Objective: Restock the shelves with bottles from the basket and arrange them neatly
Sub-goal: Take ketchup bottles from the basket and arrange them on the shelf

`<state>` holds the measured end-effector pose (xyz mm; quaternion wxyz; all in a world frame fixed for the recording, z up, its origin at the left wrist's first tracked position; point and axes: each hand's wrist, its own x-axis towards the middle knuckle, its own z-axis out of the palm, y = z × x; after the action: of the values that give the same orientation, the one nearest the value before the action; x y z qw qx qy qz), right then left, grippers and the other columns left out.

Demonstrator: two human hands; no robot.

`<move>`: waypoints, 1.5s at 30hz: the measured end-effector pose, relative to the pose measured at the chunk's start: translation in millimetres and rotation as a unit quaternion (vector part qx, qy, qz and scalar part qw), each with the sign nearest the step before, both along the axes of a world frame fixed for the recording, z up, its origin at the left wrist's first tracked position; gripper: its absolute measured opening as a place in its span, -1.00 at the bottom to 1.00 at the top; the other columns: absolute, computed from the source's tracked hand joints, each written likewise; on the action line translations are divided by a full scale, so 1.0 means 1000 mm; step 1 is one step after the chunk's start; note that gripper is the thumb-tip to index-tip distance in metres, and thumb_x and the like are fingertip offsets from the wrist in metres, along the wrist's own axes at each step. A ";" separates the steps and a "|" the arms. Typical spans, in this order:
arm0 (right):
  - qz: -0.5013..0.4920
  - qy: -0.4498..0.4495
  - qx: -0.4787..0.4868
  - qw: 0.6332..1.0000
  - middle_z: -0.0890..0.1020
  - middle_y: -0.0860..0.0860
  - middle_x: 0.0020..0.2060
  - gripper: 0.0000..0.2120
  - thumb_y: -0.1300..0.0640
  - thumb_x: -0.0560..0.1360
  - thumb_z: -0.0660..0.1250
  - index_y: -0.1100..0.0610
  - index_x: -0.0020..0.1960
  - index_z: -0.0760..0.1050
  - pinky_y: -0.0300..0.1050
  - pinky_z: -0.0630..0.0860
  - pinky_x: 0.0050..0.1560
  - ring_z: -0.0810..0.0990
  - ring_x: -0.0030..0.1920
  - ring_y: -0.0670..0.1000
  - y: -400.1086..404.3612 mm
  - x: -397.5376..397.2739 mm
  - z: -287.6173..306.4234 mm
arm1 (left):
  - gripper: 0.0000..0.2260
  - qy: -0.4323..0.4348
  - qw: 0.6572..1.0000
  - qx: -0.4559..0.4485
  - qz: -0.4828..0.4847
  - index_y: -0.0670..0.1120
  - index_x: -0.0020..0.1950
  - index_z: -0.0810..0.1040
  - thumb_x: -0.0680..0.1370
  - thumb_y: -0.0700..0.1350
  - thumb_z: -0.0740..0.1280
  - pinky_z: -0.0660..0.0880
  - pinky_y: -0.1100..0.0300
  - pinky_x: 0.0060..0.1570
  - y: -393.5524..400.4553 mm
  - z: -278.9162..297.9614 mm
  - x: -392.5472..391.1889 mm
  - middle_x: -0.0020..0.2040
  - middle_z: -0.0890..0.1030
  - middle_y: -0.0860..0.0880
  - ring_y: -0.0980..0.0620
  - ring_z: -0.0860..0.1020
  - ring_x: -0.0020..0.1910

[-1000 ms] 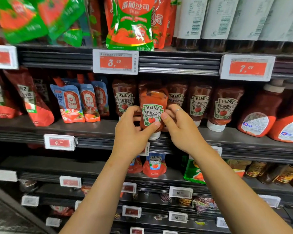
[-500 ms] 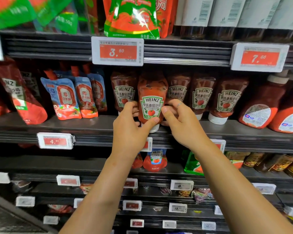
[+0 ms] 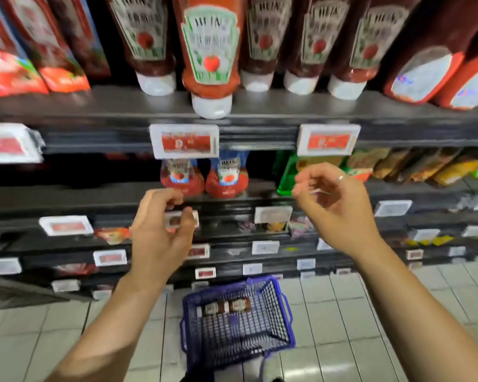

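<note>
A red Heinz ketchup bottle (image 3: 210, 56) stands cap-down at the front edge of the dark shelf (image 3: 94, 106), ahead of a row of similar bottles (image 3: 260, 42). Neither hand touches it. My left hand (image 3: 160, 230) hangs well below that shelf with loosely curled fingers and holds nothing. My right hand (image 3: 334, 205) is at about the same height, fingers also loosely curled and empty. On the tiled floor below stands a blue wire basket (image 3: 276, 312) with a couple of dark bottles (image 3: 226, 306) lying in it.
Red sauce pouches (image 3: 25, 67) fill the shelf's left and large red bottles (image 3: 425, 75) its right. Price tags (image 3: 185, 140) line the shelf edges. Lower shelves hold two small ketchup bottles (image 3: 204, 177), a green pack (image 3: 286, 175) and snack bags (image 3: 414, 164).
Both hands have let go of the ketchup bottle and dropped below its shelf. The view has tilted down, bringing the basket and the floor into sight.
</note>
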<state>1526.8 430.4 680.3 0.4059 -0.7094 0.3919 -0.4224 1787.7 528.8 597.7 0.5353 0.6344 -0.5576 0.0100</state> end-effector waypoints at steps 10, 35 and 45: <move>0.131 0.232 0.264 0.927 0.51 0.03 -0.23 -0.90 0.42 0.48 0.30 0.27 -0.17 0.49 -0.15 0.39 0.00 0.45 -0.15 -0.01 0.020 -0.060 -0.240 | -0.79 0.168 0.820 0.542 0.068 -0.12 0.13 0.56 0.53 -0.20 0.47 0.53 0.07 0.08 0.072 -0.201 -0.037 0.06 0.65 -0.17 -0.13 0.61 -0.03; -0.066 0.173 0.644 0.742 0.57 0.10 0.24 -0.60 -0.05 0.53 0.45 0.10 0.28 0.50 0.12 0.61 0.11 0.62 0.10 0.14 0.044 -0.008 -0.969 | -0.24 -0.288 0.736 0.598 -0.134 -0.08 0.64 0.18 0.46 -0.10 0.36 0.19 -0.16 0.48 0.065 -0.900 -0.071 0.61 0.16 -0.24 -0.27 0.17 0.57; -0.209 0.149 0.500 0.827 0.66 -0.02 0.08 -0.26 -0.08 0.06 0.75 -0.07 0.12 0.47 -0.10 0.60 0.18 0.65 0.02 0.01 0.049 -0.023 -1.017 | -0.22 -0.296 0.736 0.607 -0.029 -0.14 0.33 0.47 0.24 0.23 0.55 0.42 -0.03 0.14 0.058 -0.941 -0.082 0.15 0.62 -0.18 -0.23 0.51 0.13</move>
<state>1504.2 479.4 -337.1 0.5438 -0.3645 0.7443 -0.1323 1706.2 586.4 -343.0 -0.1560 0.7730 -0.5939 -0.1591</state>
